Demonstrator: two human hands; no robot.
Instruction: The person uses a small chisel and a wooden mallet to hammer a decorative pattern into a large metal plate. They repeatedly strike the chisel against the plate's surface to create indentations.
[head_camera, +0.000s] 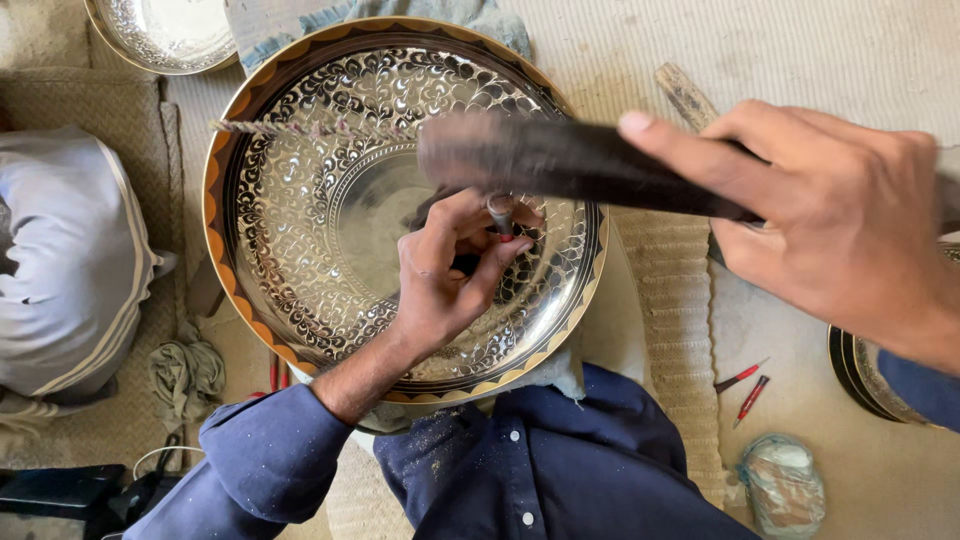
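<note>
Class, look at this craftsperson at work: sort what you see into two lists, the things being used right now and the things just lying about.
In use:
- engraved metal plate
- small punch, pinched in the left hand and set on the plate
- dark hammer, blurred, gripped in the right hand

Lying about:
- two red-tipped tools on the floor
- second plate, top left
- crumpled rag
- wrapped bundle

Craft workshop for metal engraving, floor-level setup. Large round engraved brass tray with orange-and-black scalloped rim (300, 250) lies on a cloth pad over woven beige floor matting (800, 50); more decorated metal plates sit at the top left (165, 35) and right edge (865, 375). Small red-handled chisels (742, 388) lie loose on the floor, with a crumpled green rag (185, 375) and metal dust on the dark blue shirt (560, 470).
</note>
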